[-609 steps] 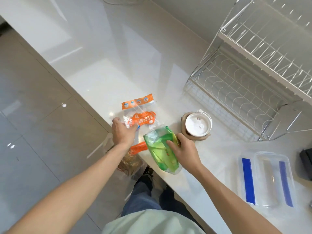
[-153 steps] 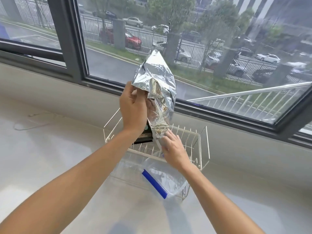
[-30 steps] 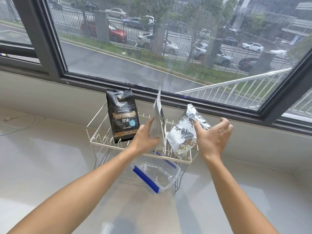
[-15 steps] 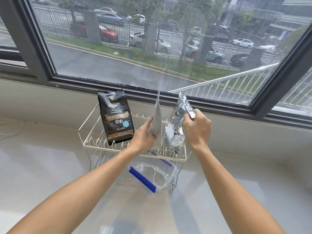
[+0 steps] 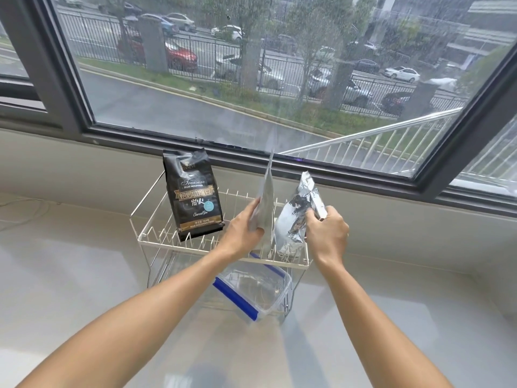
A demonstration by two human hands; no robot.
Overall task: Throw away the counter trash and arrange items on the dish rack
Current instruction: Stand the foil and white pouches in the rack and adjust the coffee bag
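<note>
On the dish rack (image 5: 145, 239), open slots separate the black coffee bag (image 5: 195, 203) from the flat pouch (image 5: 265, 203); the crumpled foil bag (image 5: 296, 219) crowds the pouch's right side.

Both bare forearms reach forward, angling in toward each other. The left hand (image 5: 242, 229) is turned thumb-up, fingers curled round a thin flat pouch (image 5: 265, 208) standing on edge — thumb on the near face. Just to its right, a little apart, the right hand (image 5: 326, 233) shows its back, knuckles up — its fingers pinch the crumpled foil bag (image 5: 295, 219) at its upper right edge.
</note>
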